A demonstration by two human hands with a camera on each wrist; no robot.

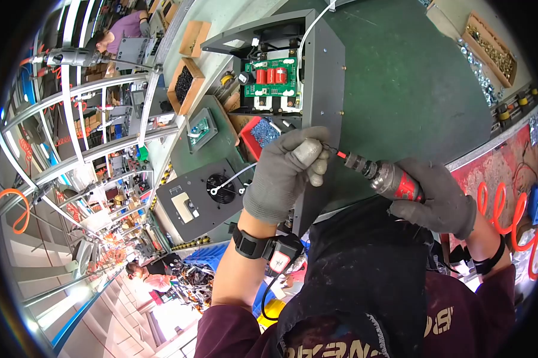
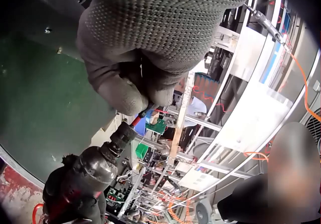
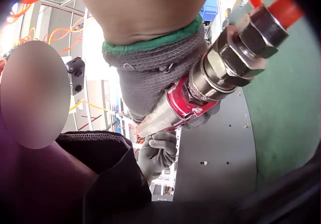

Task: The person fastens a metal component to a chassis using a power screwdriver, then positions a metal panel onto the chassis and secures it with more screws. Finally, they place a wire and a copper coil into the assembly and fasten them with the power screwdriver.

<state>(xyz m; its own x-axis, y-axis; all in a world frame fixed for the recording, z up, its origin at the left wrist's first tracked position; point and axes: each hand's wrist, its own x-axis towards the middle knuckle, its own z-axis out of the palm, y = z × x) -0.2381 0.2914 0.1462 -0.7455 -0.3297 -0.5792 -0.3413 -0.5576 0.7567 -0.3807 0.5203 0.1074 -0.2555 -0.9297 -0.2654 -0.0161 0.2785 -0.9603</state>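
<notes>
Firstly, a green table (image 1: 412, 77) is seen under everything, and a grey metal box (image 1: 324, 77) is stood up on it, most likely so that its side wall can be reached. A green board (image 1: 271, 76) is fixed inside the box. The box's edge is gripped by the left hand (image 1: 284, 173), with gloved fingers curled over it, probably so that the box is kept from tipping. A red air screwdriver (image 1: 394, 181) is wrapped tight in the right hand (image 1: 442, 200) and is held level, pointed at that edge. Its thin bit (image 1: 343, 156) is met by the left fingers, perhaps to be kept on its spot. Whether a screw is pinched there cannot be told.
</notes>
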